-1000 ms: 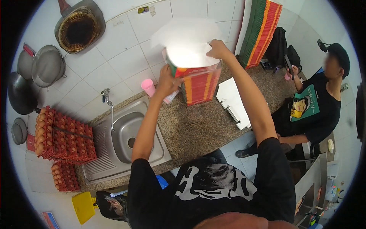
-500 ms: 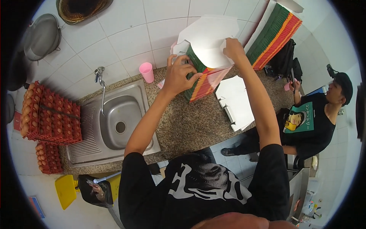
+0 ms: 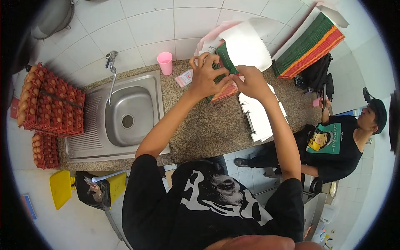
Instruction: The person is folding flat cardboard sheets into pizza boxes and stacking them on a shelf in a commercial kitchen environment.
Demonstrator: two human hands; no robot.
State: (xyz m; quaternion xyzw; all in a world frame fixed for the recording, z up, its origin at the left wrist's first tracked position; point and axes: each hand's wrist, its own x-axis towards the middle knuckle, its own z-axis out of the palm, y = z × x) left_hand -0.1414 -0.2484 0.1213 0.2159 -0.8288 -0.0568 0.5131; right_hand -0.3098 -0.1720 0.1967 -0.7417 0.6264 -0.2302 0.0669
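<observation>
A nested stack of cardboard food boxes (image 3: 225,92), printed green, orange and red outside, stands on the counter near the wall. Its top box (image 3: 248,48) has a white inside and a raised flap. My left hand (image 3: 205,78) curls its fingers over the left side of this stack. Close beside it, my right hand (image 3: 252,82) pinches the near edge of the top box, fingertips almost meeting those of the left. Part of the stack is hidden behind both hands. White folded boxes (image 3: 260,118) lie on the counter just below my right hand.
A taller stack of the same boxes (image 3: 310,48) leans at the back right. Left are a steel sink (image 3: 127,100), a pink cup (image 3: 165,64), a pink-and-white packet (image 3: 184,78) and stacked egg trays (image 3: 52,102). A person (image 3: 341,141) sits at the right holding a phone.
My right hand has moved left from the box's far right side to its near edge, beside my left hand. The top box's flap has tilted to the right. The whole view has shifted slightly.
</observation>
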